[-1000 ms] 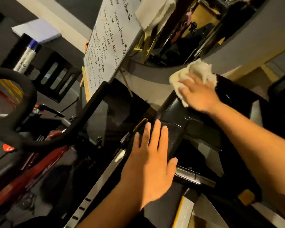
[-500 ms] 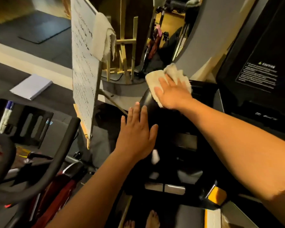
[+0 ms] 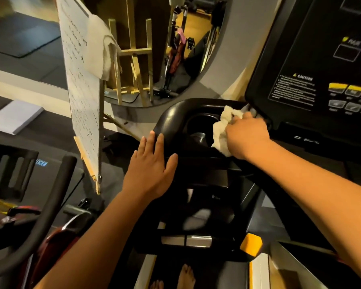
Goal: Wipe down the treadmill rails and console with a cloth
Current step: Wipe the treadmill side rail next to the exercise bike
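at the far left a whiteboard (image 3: 79, 84) covered in handwriting leaned on a wooden easel (image 3: 133, 59), a pale towel (image 3: 101, 51) draped over its top edge, standing near the treadmill's left side; a wide elbow swing on that side could have knocked it, though neither arm was touching it. next came the left hand (image 3: 149, 170), spread flat with fingers extended and holding nothing, palm resting on the glossy black rail (image 3: 171, 117) where it curved round the front corner; if weight went onto that slick surface the palm might have slipped. to its right sat a round cup holder (image 3: 198, 126) sunk into the console tray, and the cloth (image 3: 223, 126) hung partly over its rim, so a loose fold could have dropped into the well and been missed by the wipe. the right hand (image 3: 247, 136) was closed around the cloth, bunching it against the tray just below the lower left corner of the console (image 3: 300, 59). the cloth looked off-white, crumpled and soft, thick like terry, with one corner poking up toward the console edge. further right, yellow and grey buttons (image 3: 348, 97) lay close by, and i judged a firm pass across them could have pressed one by accident.
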